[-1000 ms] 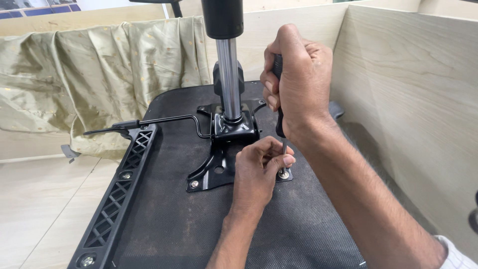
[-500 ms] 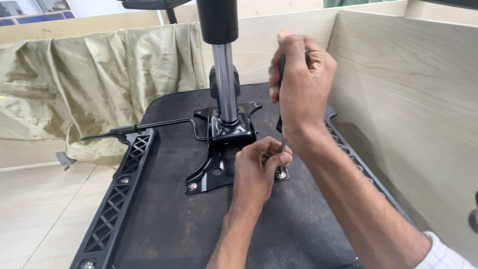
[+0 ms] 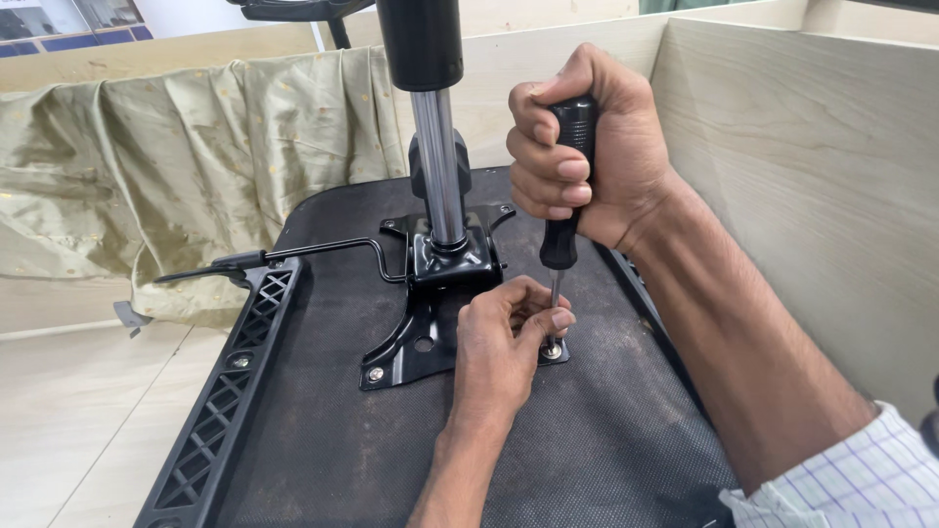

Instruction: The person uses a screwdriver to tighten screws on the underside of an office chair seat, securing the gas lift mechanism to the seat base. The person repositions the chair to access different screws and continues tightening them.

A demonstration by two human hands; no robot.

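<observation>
An upturned black chair seat point(image 3: 323, 430) lies before me with a black metal mounting plate point(image 3: 423, 337) fixed on it. A chrome gas-lift column point(image 3: 438, 166) rises from the plate. My right hand point(image 3: 587, 156) is wrapped around the black handle of a screwdriver point(image 3: 561, 210), held upright. Its tip sits on a silver screw point(image 3: 554, 350) at the plate's right corner. My left hand point(image 3: 504, 332) rests on the seat and pinches the screwdriver's shaft just above that screw. Another screw point(image 3: 375, 374) shows at the plate's left corner.
A thin black lever point(image 3: 293, 256) sticks out left from the plate. A black lattice armrest bracket point(image 3: 230, 391) runs along the seat's left edge. Olive cloth point(image 3: 176, 166) drapes behind. Light wooden panels point(image 3: 812, 166) close in at the right and back.
The view has shifted a little. My right hand has turned on the screwdriver handle; my left hand stays at the screw.
</observation>
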